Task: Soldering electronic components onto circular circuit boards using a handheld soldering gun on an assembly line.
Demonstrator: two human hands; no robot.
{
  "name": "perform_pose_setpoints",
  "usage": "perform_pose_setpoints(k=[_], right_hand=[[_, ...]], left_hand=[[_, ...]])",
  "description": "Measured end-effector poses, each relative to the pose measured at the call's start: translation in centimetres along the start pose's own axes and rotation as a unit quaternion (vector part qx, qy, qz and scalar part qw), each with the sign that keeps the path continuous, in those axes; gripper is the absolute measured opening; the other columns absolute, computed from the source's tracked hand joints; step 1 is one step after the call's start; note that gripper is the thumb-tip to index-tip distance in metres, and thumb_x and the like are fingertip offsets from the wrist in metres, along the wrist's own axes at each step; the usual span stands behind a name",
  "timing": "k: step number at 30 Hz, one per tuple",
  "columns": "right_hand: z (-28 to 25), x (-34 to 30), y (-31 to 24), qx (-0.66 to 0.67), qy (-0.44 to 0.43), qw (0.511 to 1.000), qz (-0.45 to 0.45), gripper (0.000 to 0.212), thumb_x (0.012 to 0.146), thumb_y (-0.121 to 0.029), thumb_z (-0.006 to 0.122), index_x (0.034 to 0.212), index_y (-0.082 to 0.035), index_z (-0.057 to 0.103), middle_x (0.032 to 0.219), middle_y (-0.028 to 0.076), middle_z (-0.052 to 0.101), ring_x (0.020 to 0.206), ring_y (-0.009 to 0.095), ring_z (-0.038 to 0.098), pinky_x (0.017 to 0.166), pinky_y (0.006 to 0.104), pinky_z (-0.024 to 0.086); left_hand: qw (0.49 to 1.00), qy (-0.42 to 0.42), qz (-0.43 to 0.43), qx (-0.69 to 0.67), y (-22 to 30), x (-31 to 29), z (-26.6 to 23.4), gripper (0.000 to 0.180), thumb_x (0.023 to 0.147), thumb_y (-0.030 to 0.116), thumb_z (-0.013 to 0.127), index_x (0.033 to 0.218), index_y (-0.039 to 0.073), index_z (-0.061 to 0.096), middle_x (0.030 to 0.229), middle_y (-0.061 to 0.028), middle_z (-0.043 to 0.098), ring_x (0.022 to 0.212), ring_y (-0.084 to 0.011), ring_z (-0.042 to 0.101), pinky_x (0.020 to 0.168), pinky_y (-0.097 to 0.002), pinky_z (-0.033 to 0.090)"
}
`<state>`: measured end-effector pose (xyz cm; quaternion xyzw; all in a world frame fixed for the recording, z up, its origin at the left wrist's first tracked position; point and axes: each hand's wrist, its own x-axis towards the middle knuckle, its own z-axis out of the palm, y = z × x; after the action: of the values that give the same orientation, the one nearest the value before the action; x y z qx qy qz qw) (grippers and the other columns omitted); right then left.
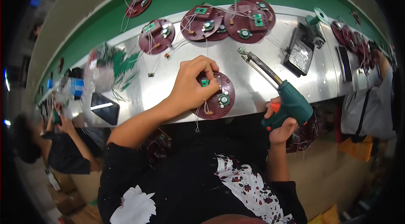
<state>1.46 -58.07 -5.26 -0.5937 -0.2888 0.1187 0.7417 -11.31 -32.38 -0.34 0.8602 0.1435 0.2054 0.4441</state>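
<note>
In front of me on the metal bench lies a round maroon disc (227,106) carrying small green circuit boards, a round green part and thin pale wires. My left hand (193,81) rests over its upper left, thumb and fingertips pinched together at the board; whatever is between them is hidden. A dark green soldering gun (291,102) with an orange trigger is gripped by my right hand (279,129), to the right of the disc. Its long tip points up and left, apart from the disc. By the tip is a small green piece (241,50).
Several similar discs (202,21) line the back of the bench (164,81). A black tray (300,51) and a green spool (318,15) stand back right. Left are green wires (124,65), a phone (104,109) and a bottle (76,86). Other people work at both sides.
</note>
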Motion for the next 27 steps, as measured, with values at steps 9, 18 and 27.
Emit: perform_pose_setpoints(k=[9,18,27], right_hand=[[-1.3,0.4,0.6,0.063,0.005,0.998,-0.029,0.088,0.105,-0.071,0.042,0.137,0.010,0.052,0.109,0.016,0.064,0.067,0.018,0.059,0.074,0.0389,0.054],[-2.7,-0.5,2.5,0.152,0.002,0.987,-0.045,0.079,0.107,-0.065,0.040,0.146,0.004,0.045,0.115,0.017,0.059,0.067,0.020,0.057,0.072,0.0406,0.056],[-1.7,0.7,1.5,0.134,-0.001,0.990,-0.048,0.079,0.106,-0.067,0.042,0.133,0.007,0.048,0.114,0.019,0.058,0.064,0.023,0.057,0.066,0.0402,0.055]], left_hand=[[0.995,-0.038,0.081,0.052,3.2,0.4,-2.6,0.049,0.072,0.025,0.085,0.113,0.007,0.065,0.128,-0.0201,0.062,0.122,-0.0375,0.060,0.108,-0.0469,0.044],[0.896,-0.321,0.069,0.300,5.2,0.7,-6.3,0.110,0.068,0.063,0.089,0.151,0.002,0.049,0.142,-0.0265,0.057,0.132,-0.0442,0.056,0.107,-0.0490,0.048],[0.968,0.130,-0.136,0.165,0.3,16.9,-17.3,0.078,0.092,0.065,0.071,0.128,-0.005,0.064,0.100,-0.0222,0.075,0.098,-0.0331,0.073,0.084,-0.0414,0.055]])
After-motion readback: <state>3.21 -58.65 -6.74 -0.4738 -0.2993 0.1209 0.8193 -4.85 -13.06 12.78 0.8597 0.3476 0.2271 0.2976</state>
